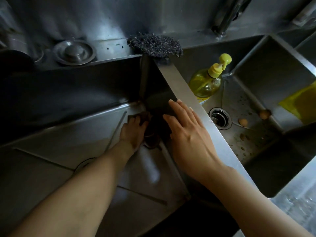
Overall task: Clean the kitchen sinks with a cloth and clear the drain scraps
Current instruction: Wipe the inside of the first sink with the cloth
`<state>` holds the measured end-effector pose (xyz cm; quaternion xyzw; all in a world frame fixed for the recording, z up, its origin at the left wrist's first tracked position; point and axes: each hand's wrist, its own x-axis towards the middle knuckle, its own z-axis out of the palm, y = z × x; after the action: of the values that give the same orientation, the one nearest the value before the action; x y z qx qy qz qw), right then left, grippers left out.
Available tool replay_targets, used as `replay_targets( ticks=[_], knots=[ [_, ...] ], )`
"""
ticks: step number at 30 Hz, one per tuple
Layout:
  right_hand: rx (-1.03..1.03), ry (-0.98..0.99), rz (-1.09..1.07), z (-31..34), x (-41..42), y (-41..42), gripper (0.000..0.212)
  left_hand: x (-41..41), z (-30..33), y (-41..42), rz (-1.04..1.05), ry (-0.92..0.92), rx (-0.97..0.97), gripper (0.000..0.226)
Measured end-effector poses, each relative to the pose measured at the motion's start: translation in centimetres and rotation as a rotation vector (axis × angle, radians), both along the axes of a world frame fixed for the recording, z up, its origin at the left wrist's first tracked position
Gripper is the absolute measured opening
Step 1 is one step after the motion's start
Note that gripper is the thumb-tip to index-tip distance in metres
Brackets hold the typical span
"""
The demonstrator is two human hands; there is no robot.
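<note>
A dark steel-wool scourer (154,45) sits on the back ledge, up beyond the grip, overhanging the ledge's front edge. Far left of it along the same ledge rests a round metal drain stopper (74,52). To the right of the grip stands a yellow pump bottle of dish soap (206,82), tilted. A metal faucet pipe (225,17) rises behind it.

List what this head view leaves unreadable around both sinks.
- Left sink's drain: covered by the left hand and a dark cloth in shadow.
- Faucet: cut off by the top edge.
- Yellow item: cut off at the right edge.
- Scraps in the right sink: too small to identify.
</note>
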<state>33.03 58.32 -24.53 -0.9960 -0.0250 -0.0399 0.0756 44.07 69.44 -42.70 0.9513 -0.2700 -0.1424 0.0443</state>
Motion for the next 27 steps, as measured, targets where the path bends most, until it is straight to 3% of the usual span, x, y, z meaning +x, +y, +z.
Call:
replay_targets(
  ticks=[5,9,16,18,24,27],
  knots=[
    [0.020,0.092,0.062,-0.5,0.0,1.2,0.041,-6.9,0.4,1.0,-0.130,0.117,0.015,0.049],
    [0.005,0.230,0.081,-0.4,0.3,1.6,0.046,-10.0,1.8,5.4,-0.205,0.091,-0.184,0.040],
    [-0.009,0.399,0.060,-1.0,2.2,1.6,0.047,-3.5,0.7,6.4,-0.002,0.019,0.003,0.062],
    [-0.001,0.434,0.047,-1.2,2.5,1.8,0.051,-2.7,0.7,6.1,0.044,0.006,0.040,0.060],
    [0.012,0.525,0.065,-1.3,2.1,2.7,0.053,-9.0,1.7,8.5,0.100,0.174,-0.039,0.045],
    [0.019,0.554,0.082,-1.4,2.1,3.2,0.053,-11.9,1.4,10.2,0.028,0.183,-0.001,0.063]
  ],
)
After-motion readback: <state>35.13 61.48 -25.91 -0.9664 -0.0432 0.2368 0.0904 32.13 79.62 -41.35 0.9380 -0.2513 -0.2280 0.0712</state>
